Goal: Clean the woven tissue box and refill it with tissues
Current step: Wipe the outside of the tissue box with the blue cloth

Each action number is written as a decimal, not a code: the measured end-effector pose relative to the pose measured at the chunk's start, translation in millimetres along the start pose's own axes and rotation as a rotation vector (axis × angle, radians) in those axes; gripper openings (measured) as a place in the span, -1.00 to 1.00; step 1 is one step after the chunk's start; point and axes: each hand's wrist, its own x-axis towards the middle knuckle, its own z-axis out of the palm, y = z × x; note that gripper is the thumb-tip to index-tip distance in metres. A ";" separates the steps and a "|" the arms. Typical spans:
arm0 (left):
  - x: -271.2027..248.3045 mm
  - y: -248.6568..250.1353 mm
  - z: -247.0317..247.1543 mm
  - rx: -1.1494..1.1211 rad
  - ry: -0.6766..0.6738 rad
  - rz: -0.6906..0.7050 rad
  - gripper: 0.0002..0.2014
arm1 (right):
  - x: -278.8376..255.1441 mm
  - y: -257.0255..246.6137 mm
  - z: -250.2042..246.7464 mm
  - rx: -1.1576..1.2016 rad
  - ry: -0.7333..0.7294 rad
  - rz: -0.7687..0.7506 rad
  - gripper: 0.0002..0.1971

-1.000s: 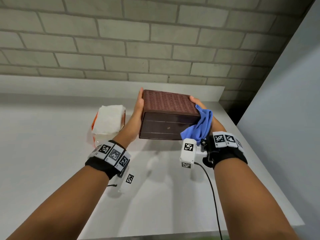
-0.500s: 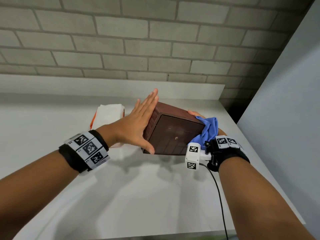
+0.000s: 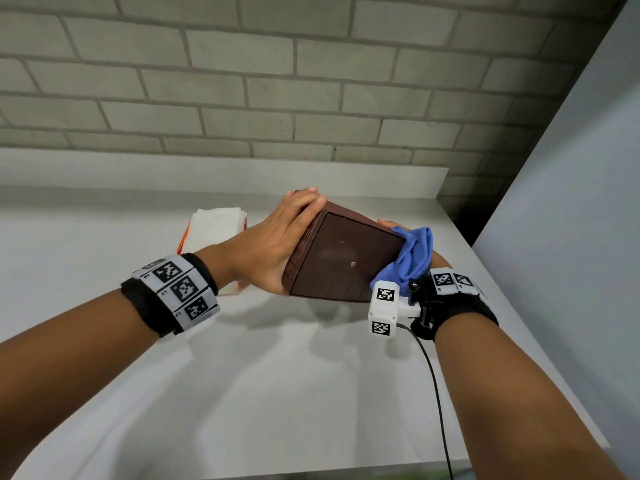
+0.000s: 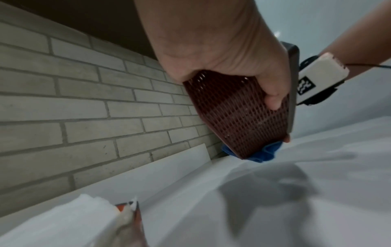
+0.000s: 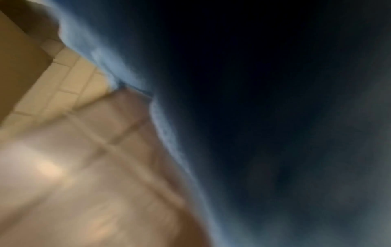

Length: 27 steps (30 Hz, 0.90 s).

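The brown woven tissue box [image 3: 343, 258] is lifted and tilted off the white counter [image 3: 277, 393], its smooth underside facing me. My left hand [image 3: 277, 237] grips its left woven side [image 4: 232, 117], fingers reaching over the far edge and thumb on the weave. My right hand [image 3: 389, 224] is on the box's right side, mostly hidden, holding a bunched blue cloth [image 3: 412, 258] against it; the cloth [image 4: 262, 153] shows below the box in the left wrist view. The blue cloth [image 5: 253, 100] fills most of the right wrist view. A white tissue stack [image 3: 214, 226] in an orange pack lies left of the box.
A brick wall [image 3: 311, 81] with a low white ledge runs along the back of the counter. A grey panel [image 3: 571, 202] closes the right side. A black cable [image 3: 436, 393] hangs from my right wrist over the counter's front.
The box was tipped up from flat on the counter so its underside faces me. My left hand went from open beside it to gripping its left side.
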 end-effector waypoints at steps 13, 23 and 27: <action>-2.9 10.9 27.8 -0.557 0.296 -0.485 0.43 | 18.2 -14.2 52.1 -0.814 -0.323 0.089 -0.47; -13.8 1.4 41.6 -0.601 0.400 -0.576 0.33 | 1.2 4.5 47.3 -1.066 -0.587 -0.252 -0.48; -14.5 0.7 42.4 -0.668 0.353 -0.613 0.34 | -8.7 -0.2 46.5 -1.109 -0.741 -0.417 -0.51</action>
